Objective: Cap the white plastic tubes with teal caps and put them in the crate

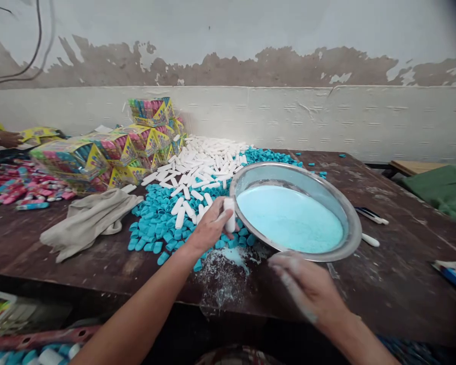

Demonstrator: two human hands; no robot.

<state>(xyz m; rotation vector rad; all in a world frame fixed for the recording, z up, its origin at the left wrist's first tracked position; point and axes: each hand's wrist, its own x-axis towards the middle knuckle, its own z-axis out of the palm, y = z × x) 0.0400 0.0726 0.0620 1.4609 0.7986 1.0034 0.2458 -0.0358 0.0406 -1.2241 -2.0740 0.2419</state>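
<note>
My left hand (213,223) is closed around a small white plastic tube (230,215), held upright beside the basin's left rim. A wide metal basin (355,238) holds pale blue powder (289,218). Just below its front rim is my right hand (304,281), slightly blurred, its fingers curled together and dusted with powder; whatever they may hold is hidden. Blue plastic caps (152,228) lie heaped to the left of and under my left hand. White tubes (213,157) are piled behind them, some lying over the caps. Spilled powder (224,274) covers the tabletop between my hands.
A grey cloth (93,218) lies left of the caps. Behind it are stacked display boxes (72,159) and pink wrapped pieces (30,185). Another person's hand (3,139) shows at far left. Right of the basin are a dark-handled tool (370,215) and a white tube (370,240).
</note>
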